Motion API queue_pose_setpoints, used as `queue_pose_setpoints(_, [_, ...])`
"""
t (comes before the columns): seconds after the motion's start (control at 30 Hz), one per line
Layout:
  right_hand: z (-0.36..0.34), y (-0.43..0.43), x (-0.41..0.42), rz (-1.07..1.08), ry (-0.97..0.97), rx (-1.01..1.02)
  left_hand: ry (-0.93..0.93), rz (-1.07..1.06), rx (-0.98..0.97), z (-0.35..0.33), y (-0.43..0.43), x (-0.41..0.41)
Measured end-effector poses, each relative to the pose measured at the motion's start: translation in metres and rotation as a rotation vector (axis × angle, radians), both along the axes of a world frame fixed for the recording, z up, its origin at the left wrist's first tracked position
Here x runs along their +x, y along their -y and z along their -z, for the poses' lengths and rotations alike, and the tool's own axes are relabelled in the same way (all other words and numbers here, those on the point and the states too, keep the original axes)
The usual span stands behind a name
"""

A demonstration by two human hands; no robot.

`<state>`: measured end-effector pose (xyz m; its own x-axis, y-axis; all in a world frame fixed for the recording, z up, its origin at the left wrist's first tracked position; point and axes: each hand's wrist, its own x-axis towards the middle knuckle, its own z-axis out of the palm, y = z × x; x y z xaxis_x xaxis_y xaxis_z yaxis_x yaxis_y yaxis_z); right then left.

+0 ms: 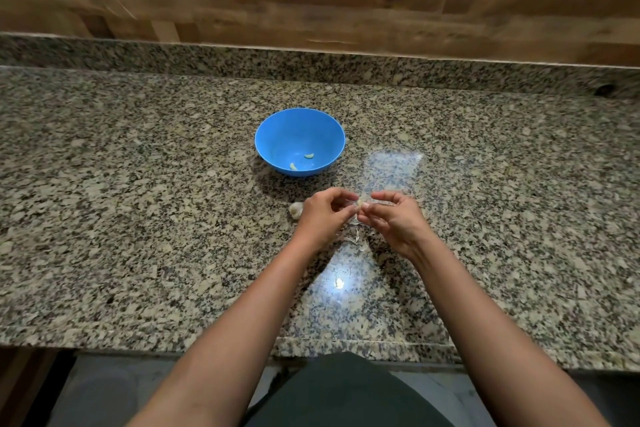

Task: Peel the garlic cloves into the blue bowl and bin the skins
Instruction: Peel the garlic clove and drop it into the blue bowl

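Just in front of the blue bowl (273, 128), the left hand (323, 215) and right hand (398, 218) both pinch one garlic clove (362, 203). Two peeled cloves (309, 156) lie inside the bowl. One unpeeled garlic piece (296, 209) and a few loose skins (358, 241) lie in front of it.

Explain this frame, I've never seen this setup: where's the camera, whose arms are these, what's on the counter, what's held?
There is no machine here: a person works with bare hands. The one picture comes from a wide-angle camera worn on their head, looking forward and down, so the arms enter from the bottom. The left hand and right hand pinch a clove between them, above the counter. On the counter stand a bowl holding two peeled cloves, more garlic beside the left hand, and loose skins under the hands. No bin is in view.
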<state>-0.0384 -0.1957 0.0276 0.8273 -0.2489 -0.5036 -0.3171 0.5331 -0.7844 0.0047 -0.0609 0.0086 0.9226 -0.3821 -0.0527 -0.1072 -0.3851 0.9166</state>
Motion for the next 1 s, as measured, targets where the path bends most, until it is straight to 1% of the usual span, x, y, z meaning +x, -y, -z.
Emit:
queue_pose_setpoints(0.1, [-0.002,0.0,0.001,-0.001,-0.015,-0.014,0.02,0.004,-0.013,0.0,0.002,0.0])
queue_pose_setpoints(0.27, [-0.002,-0.001,0.0,0.041,-0.026,0.017,0.036,-0.002,-0.041,0.002,0.003,0.001])
queue_pose_setpoints(0.5, [0.001,0.0,0.005,0.037,-0.032,0.011,0.025,0.073,-0.026,0.003,0.003,0.004])
queue_pose_setpoints(0.53, [0.002,0.0,0.008,0.03,-0.032,-0.033,0.03,0.073,-0.01,0.004,0.002,0.004])
queue_pose_setpoints(0.57, [0.005,0.001,0.011,0.016,-0.041,-0.123,0.038,0.062,0.013,0.004,0.002,0.004])
queue_pose_setpoints(0.67, [0.012,0.003,0.024,-0.021,-0.11,-0.544,0.072,0.02,0.147,0.009,0.0,0.004])
queue_pose_setpoints(0.7, [0.014,0.003,0.028,-0.018,-0.132,-0.648,0.087,0.028,0.199,0.012,-0.001,0.003])
queue_pose_setpoints(0.8, [0.019,0.005,0.036,-0.011,-0.122,-0.822,0.112,0.111,0.328,0.015,-0.006,-0.004])
queue_pose_setpoints(0.87, [0.021,0.006,0.033,-0.049,-0.09,-0.938,0.129,0.171,0.43,0.017,-0.009,-0.006])
queue_pose_setpoints(0.93, [0.021,0.004,0.021,-0.12,-0.049,-1.024,0.155,0.23,0.52,0.02,-0.012,-0.009])
queue_pose_setpoints(1.0, [0.022,0.001,0.007,-0.24,-0.016,-1.101,0.148,0.281,0.542,0.022,-0.015,-0.012])
